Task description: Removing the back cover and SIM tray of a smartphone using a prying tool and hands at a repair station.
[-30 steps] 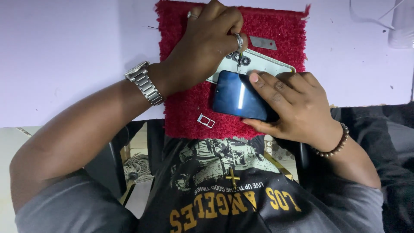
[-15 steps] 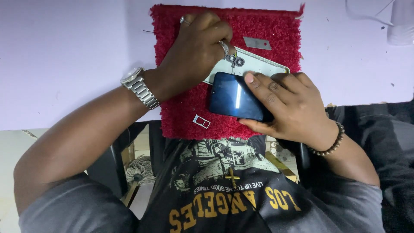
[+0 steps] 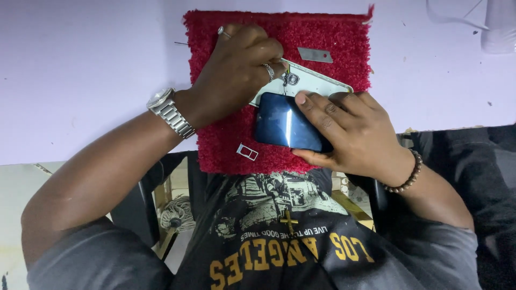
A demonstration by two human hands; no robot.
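Observation:
A phone lies on a red fuzzy mat [image 3: 333, 37] on the table. Its dark blue glossy panel [image 3: 285, 123] sits over a pale white body [image 3: 317, 80] with a camera ring showing. My right hand [image 3: 355, 129], with a bead bracelet, grips the phone from the right, thumb on the blue panel. My left hand [image 3: 236, 70], with rings and a metal watch, is closed on a thin metal tool [image 3: 284, 61] whose tip is at the phone's camera corner.
A small silver card tray [image 3: 247, 152] lies on the mat below my left hand. A flat grey metal piece [image 3: 315, 55] rests near the mat's top edge. The table top [image 3: 80, 70] is pale lilac; a white object [image 3: 497, 27] sits at the far right corner.
My left hand has shifted slightly down and left along the phone's top corner. My right hand keeps its grip on the phone.

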